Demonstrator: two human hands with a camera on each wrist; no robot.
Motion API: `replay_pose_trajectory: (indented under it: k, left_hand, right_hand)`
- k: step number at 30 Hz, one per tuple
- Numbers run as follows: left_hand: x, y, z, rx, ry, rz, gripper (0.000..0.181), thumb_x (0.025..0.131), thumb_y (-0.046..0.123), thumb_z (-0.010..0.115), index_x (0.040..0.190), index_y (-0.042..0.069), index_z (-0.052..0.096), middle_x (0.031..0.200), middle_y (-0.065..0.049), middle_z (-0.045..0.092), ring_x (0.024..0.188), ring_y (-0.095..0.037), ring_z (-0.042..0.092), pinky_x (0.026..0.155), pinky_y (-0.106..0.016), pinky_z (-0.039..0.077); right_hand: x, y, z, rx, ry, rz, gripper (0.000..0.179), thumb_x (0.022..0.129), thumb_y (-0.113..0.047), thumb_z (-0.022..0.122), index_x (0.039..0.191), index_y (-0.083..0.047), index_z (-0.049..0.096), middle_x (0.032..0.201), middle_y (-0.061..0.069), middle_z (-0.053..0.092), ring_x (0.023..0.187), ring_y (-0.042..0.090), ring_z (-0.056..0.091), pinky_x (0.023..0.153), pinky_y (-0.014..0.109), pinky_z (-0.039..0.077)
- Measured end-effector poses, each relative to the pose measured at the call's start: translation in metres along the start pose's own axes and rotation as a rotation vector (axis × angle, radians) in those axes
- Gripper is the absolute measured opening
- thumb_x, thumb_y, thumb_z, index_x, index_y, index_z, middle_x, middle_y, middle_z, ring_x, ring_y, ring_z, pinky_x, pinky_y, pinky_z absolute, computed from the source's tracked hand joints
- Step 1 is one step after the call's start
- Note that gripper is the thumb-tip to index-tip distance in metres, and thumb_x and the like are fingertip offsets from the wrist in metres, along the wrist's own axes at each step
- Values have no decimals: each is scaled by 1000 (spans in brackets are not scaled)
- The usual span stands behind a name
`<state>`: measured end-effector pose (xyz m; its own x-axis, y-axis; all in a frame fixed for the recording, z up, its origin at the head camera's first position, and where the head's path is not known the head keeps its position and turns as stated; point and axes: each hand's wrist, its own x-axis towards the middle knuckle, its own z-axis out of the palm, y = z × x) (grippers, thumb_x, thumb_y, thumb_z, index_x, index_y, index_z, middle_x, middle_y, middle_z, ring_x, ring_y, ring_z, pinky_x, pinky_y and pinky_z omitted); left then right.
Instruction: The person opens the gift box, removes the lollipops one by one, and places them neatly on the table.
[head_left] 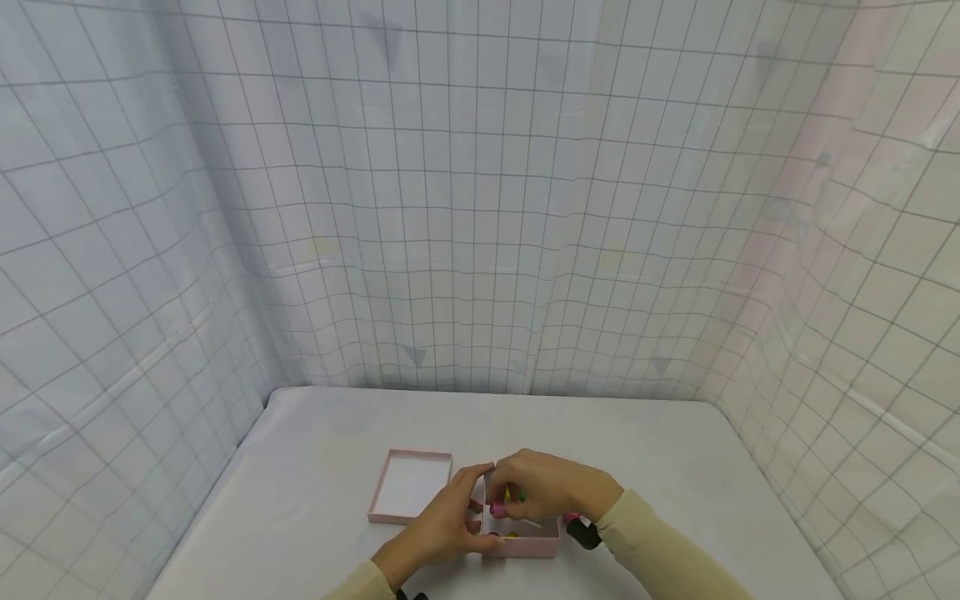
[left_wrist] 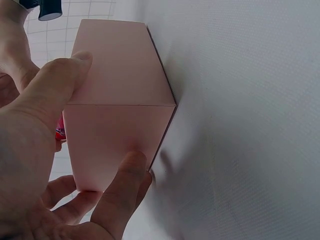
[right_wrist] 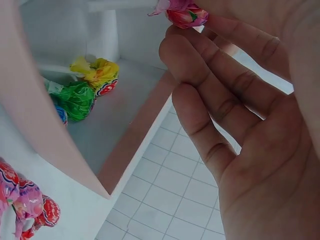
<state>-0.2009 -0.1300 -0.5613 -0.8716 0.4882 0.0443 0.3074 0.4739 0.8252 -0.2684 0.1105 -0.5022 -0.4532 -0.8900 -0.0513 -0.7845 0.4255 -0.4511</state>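
My left hand [head_left: 444, 521] steadies an open pink cardboard box [head_left: 531, 547] at its left side. In the left wrist view, its thumb presses one outer wall and its fingers spread along the adjoining wall. My right hand [head_left: 553, 485] reaches over the box and pinches a pink-wrapped lollipop [right_wrist: 184, 14] inside its upper part. Lower in the box, the right wrist view shows a yellow lollipop [right_wrist: 102, 77], a green lollipop [right_wrist: 77, 101] and part of a blue lollipop [right_wrist: 61, 114], their sticks pointing away.
The pink-rimmed box lid [head_left: 412, 486] lies inner side up, left of the box. Several pink and red lollipops [right_wrist: 30, 200] lie outside the box on its right, partly behind my right wrist. A gridded white curtain [head_left: 480, 208] encloses the white table [head_left: 315, 433].
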Motion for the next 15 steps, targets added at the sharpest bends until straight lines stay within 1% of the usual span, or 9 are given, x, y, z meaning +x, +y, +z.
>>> replay_pose_trajectory:
  k: [5, 10, 12, 15]
  left_hand:
    - [0, -2, 1, -5, 1, 0, 106, 94, 25, 101, 177, 6, 37, 178, -25, 44, 120, -25, 72, 90, -25, 68]
    - [0, -2, 2, -14, 4, 2, 106, 94, 24, 101, 177, 6, 37, 178, -25, 44, 121, -26, 72, 91, -25, 68]
    - [1, -2, 1, -12, 7, 4, 106, 94, 23, 101, 177, 6, 37, 178, -25, 44, 120, -26, 73, 92, -26, 69]
    - [1, -2, 1, -3, 13, 10, 106, 94, 22, 101, 177, 5, 37, 177, -25, 45, 120, -27, 74, 92, -26, 69]
  right_hand:
    - [-3, -5, -4, -12, 13, -2, 5, 110, -18, 84, 115, -19, 85, 107, -13, 78, 92, -5, 68, 88, 18, 64]
    - [-9, -9, -9, -36, 34, -8, 8, 110, -18, 83, 118, -20, 83, 108, -11, 77, 94, -5, 67, 90, 13, 60]
    - [-11, -10, -11, -42, 50, -15, 8, 110, -18, 83, 118, -21, 83, 108, -11, 77, 95, -7, 67, 91, 13, 59]
    - [-15, -9, -14, -49, 75, -28, 8, 110, -18, 83, 118, -21, 83, 108, -11, 77, 96, -5, 69, 91, 13, 59]
